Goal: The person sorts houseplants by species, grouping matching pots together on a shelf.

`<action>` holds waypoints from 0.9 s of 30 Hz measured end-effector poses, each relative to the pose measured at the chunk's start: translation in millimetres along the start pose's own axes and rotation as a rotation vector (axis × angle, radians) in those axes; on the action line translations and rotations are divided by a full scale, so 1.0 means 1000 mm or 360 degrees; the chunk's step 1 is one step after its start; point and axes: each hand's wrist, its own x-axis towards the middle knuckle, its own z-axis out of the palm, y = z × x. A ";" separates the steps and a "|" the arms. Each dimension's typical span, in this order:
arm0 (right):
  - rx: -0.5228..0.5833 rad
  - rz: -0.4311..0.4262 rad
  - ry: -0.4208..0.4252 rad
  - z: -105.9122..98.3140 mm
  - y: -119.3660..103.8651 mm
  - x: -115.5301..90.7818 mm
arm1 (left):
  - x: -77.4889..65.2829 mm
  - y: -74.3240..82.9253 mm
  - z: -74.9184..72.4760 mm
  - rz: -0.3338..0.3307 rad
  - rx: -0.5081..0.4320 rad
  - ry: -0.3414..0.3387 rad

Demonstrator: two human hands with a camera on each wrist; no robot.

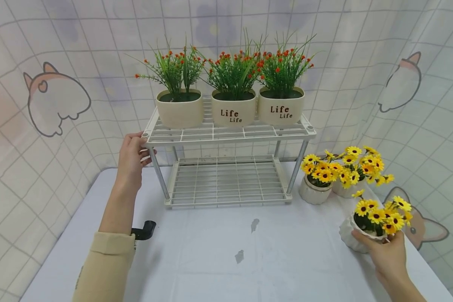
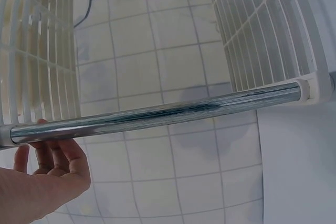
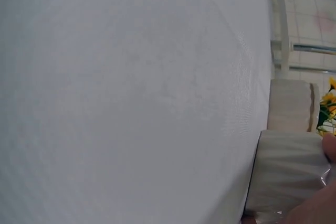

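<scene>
My left hand (image 1: 131, 159) holds the upper left corner of a white two-tier wire rack (image 1: 226, 140). In the left wrist view its fingers (image 2: 65, 156) curl about the top end of the metal post (image 2: 173, 113). At the right, my right hand (image 1: 389, 253) grips a white ribbed flowerpot (image 1: 350, 237) of yellow daisy-like flowers (image 1: 377, 216), thumb on the near side. The right wrist view shows this pot (image 3: 286, 174) standing at the tabletop, or very close to it; its far fingers are mostly hidden.
On the top tier stand three cream oval planters (image 1: 180, 110) with red-flowered greenery; two face forward with "Life" lettering. Two more potted yellow flowers, one in a round pot (image 1: 315, 191), stand right of the rack. A grid-patterned curtain (image 1: 109, 100) surrounds the white table (image 1: 211, 260).
</scene>
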 end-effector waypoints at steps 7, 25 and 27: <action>-0.0024 -0.0011 0.0000 -0.001 0.000 0.002 | 0.001 0.000 -0.002 -0.0021 -0.0080 0.0001; -0.0136 -0.0101 -0.0020 -0.002 -0.002 -0.003 | 0.002 -0.003 0.000 -0.0007 -0.0089 -0.0016; -0.0160 -0.0110 -0.0024 -0.002 -0.003 -0.003 | 0.002 -0.002 0.000 -0.0005 -0.0104 -0.0017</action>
